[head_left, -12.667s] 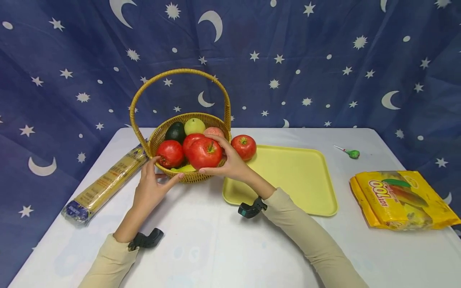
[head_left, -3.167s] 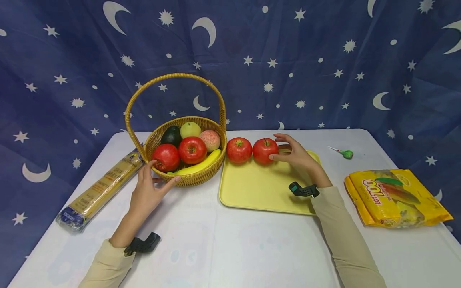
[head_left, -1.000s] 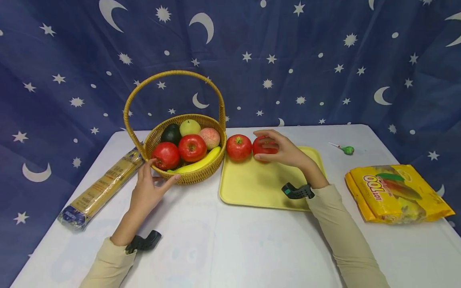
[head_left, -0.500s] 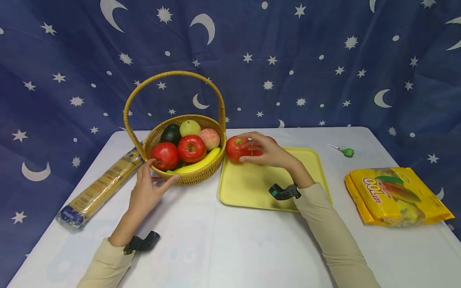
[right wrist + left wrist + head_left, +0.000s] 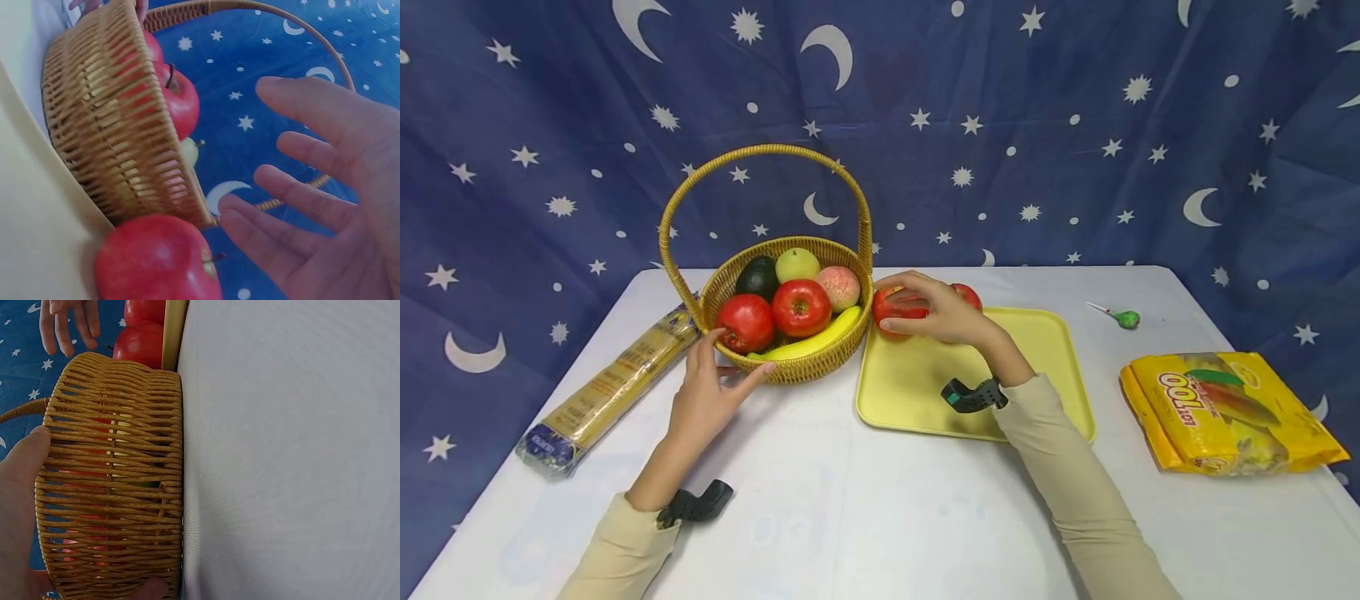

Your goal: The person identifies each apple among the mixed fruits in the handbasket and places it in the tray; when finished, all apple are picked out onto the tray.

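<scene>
Right hand [image 5: 943,312] loose over red apple [image 5: 153,265]

The red apple sits at the yellow tray's [image 5: 906,396] far-left corner, just beside the wicker basket [image 5: 820,364]. The right hand's fingers are spread and released above it. The left hand's [image 5: 700,400] thumb and fingers grasp the basket's rim. Another red apple [image 5: 969,294] stands alongside; farther right lie a lollipop [image 5: 1126,319] and yellow packet [image 5: 1232,412].

Woven tan basket [image 5: 811,368] stands upright, arched handle [image 5: 767,150] raised; round red apple [image 5: 153,259] just beside it
</scene>
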Available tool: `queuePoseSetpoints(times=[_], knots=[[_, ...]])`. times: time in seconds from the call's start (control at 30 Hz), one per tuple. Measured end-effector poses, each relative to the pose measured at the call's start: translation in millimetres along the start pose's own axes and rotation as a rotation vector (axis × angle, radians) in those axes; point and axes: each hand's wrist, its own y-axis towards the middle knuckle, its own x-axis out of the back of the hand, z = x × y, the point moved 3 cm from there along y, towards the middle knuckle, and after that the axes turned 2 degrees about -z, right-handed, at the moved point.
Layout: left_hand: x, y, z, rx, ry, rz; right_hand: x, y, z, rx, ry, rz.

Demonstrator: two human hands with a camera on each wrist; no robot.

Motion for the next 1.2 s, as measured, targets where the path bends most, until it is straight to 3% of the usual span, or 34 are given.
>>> queuePoseSetpoints(times=[0.5, 1.2], knots=[[-1.1, 1.7, 0.7, 0.022, -0.006, 0.018, -37.9, 21.0, -2.8, 0.065, 0.06, -0.002], [-1.1, 1.8, 3.6, 0.026, 0.009, 0.017, -61.1, 48.0, -9.7, 0.112, 0.04, -0.02]])
